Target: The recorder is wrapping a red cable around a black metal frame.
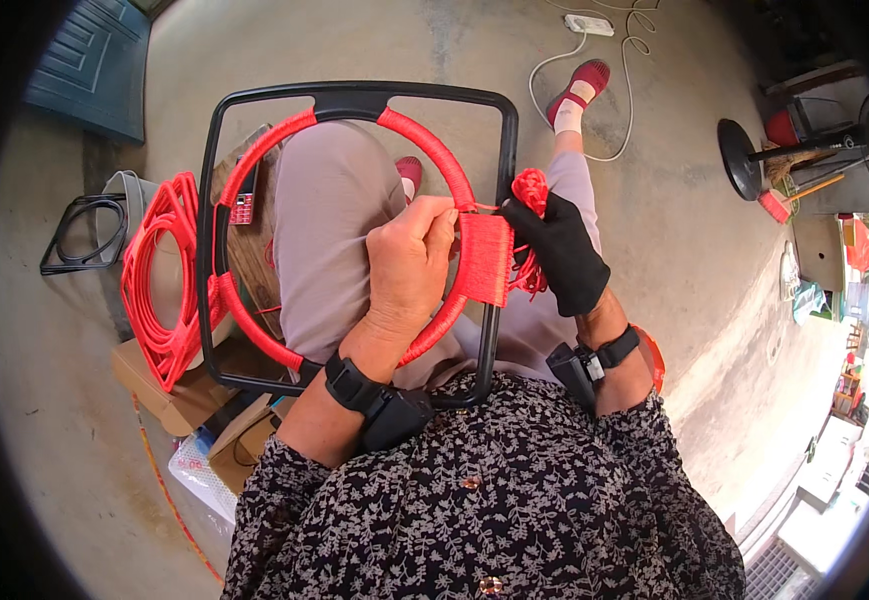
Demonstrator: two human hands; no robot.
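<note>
A black square frame (502, 180) with an inner ring rests on the seated person's lap. Red cord already wraps most of the ring (434, 150), and a woven red band (484, 258) joins ring to frame on the right; the frame's other sides look bare, so much appears left. The bare left hand (409, 265) pinches the cord at the ring; the black-gloved right hand (559, 250) grips a small ball of red cord (529, 185). Finished red-wrapped frames (159, 280) lean on a cardboard box (169, 395), contents hidden.
</note>
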